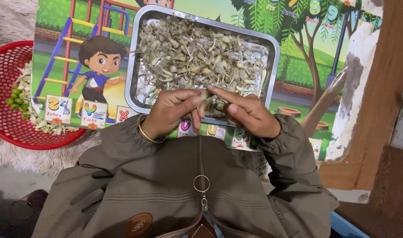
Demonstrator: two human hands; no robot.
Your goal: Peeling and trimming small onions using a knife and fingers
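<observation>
My left hand (173,112) and my right hand (245,113) meet over the near rim of a rectangular metal tray (133,66). Their fingertips pinch one small pale stalk (205,94) together. The tray is heaped with several dried, pale grey-brown stalks and pods (197,53). A gold bangle (145,132) circles my left wrist. Olive-brown jacket sleeves cover both arms.
The tray rests on a colourful children's picture board (78,57). A red mesh basket (7,119) at the left holds pale peeled pieces and a few green pods (17,100). A pale furry rug lies underneath. Wooden furniture (386,88) stands at the right.
</observation>
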